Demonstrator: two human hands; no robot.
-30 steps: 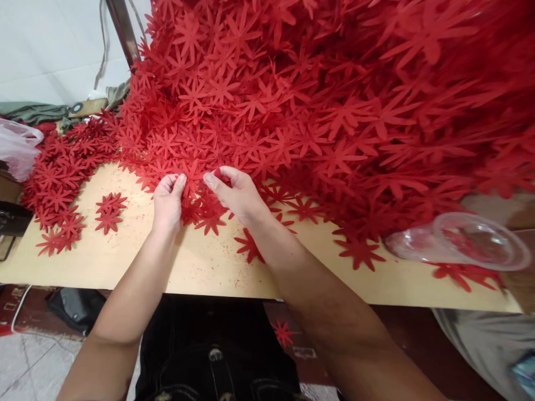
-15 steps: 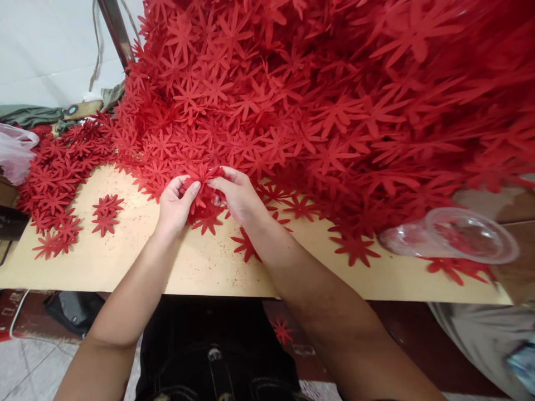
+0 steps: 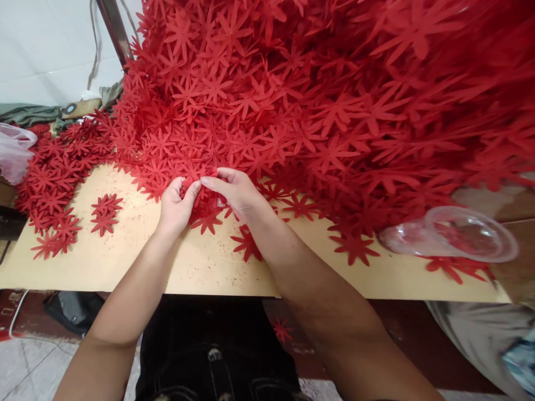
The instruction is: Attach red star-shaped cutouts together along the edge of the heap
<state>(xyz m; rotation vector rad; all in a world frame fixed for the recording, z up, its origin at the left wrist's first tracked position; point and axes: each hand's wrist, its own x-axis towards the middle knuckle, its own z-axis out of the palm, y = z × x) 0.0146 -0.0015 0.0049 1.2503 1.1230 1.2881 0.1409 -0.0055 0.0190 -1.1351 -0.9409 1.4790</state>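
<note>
My left hand (image 3: 178, 203) pinches the left side of a red flower-shaped piece (image 3: 200, 171) between thumb and fingers. From the right, my right hand (image 3: 232, 192) grips the same piece, its thumb close to my left thumb. Red petals partly hide the fingertips. Just beyond both hands rises a large heap of red flower pieces (image 3: 251, 106). More flower pieces (image 3: 207, 218) lie below the hands on the pale tabletop (image 3: 200, 267).
A smaller pile of red flowers (image 3: 52, 178) is at the left, with a small stack (image 3: 105, 214) beside it. A clear plastic container (image 3: 472, 234) lies on its side at the right. A plastic bag (image 3: 15, 153) sits at the far left.
My right thumb has moved slightly left, closer to my left thumb. The petals standing up between the hands now look flatter.
</note>
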